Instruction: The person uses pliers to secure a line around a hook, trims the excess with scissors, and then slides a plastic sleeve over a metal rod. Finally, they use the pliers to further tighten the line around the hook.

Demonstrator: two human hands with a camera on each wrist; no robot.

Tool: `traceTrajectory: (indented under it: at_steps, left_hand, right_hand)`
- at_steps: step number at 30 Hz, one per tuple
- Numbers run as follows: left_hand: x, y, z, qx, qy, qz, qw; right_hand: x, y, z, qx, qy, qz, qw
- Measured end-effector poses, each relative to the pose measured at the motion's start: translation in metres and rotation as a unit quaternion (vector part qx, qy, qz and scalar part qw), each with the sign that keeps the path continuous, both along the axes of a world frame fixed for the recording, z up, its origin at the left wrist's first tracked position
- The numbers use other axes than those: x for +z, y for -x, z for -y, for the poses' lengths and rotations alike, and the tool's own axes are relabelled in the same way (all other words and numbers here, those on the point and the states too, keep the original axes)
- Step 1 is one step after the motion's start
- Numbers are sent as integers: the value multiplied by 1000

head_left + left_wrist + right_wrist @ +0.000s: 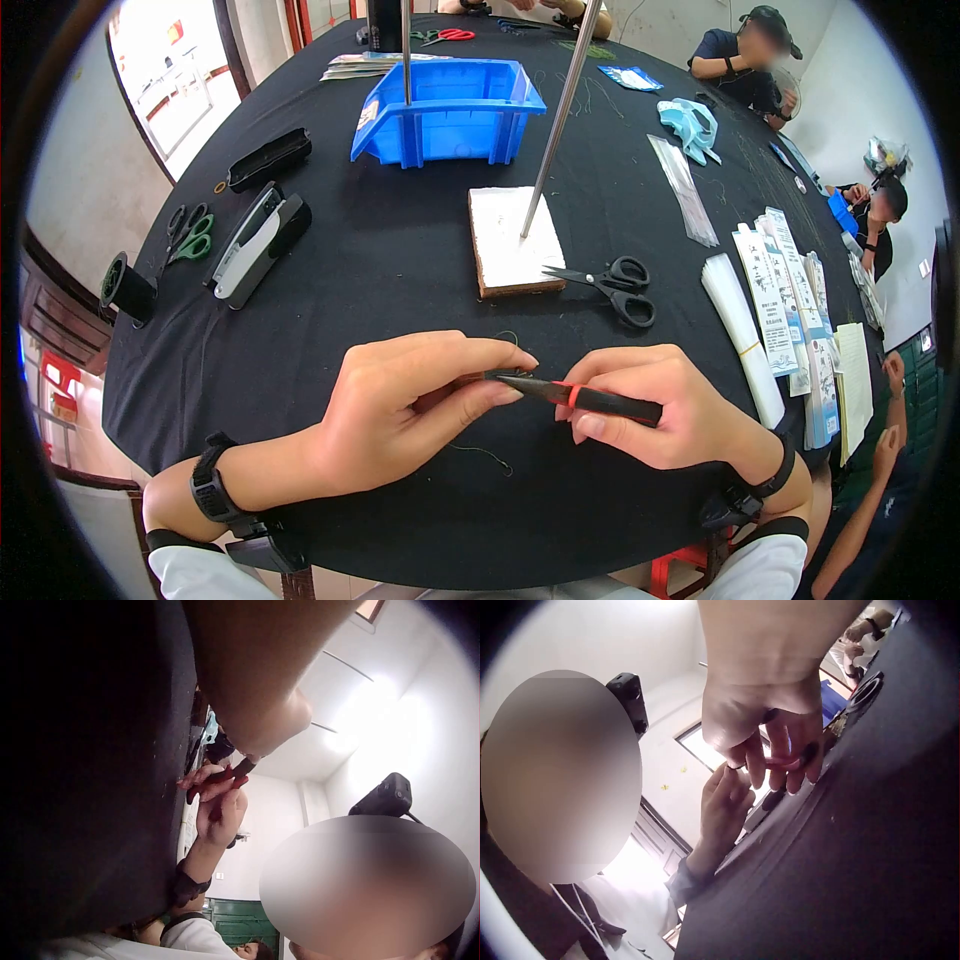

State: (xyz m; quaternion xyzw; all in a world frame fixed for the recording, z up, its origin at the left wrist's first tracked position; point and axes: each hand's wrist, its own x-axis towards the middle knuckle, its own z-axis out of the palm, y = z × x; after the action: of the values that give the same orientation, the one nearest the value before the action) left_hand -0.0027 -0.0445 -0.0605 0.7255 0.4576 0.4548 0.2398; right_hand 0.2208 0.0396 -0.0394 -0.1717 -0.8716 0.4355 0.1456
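Observation:
Near the front of the black-covered table, my right hand (pixel 655 405) grips pliers (pixel 610 401) with red and black handles, their dark tip pointing left. That tip meets the fingertips of my left hand (pixel 400 410), whose thumb and index finger pinch something small and dark, too hidden to identify. A thin greenish thread (pixel 485 455) lies on the cloth below my left hand. In the left wrist view the right hand (pixel 221 810) is around the pliers (pixel 241 768). The right wrist view has my right hand (pixel 769 727) close to the left hand (pixel 724 810).
Black scissors (pixel 622 290) touch a white block (pixel 517 250) bearing a metal rod. Behind is a blue bin (pixel 460 130); at left are a stapler (pixel 258 250), green-handled scissors (pixel 190 238) and a spool (pixel 128 290). Plastic sleeves (pixel 742 340) and printed strips (pixel 775 300) lie right. Other people sit around the table.

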Motion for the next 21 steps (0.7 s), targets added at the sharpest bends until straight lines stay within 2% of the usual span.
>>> traceTrajectory:
  at_steps: [4,7,11,16,21]
  left_hand:
    - [1,-1,2,-10,41,26,999]
    - [1,-1,1,-13,54,41,998]
    - [0,-1,2,-15,59,35,998]
    - [-1,-1,3,34,101,117,987]
    - [0,-4,3,52,161,232,958]
  right_hand:
    - [-5,0,0,13,-22,-35,999]
    - [-2,-1,1,13,-25,7,1000]
    - [-1,-1,3,4,-54,3,999]
    - [-7,2,0,-21,-65,-54,996]
    - [-11,4,0,-62,-140,-61,986]
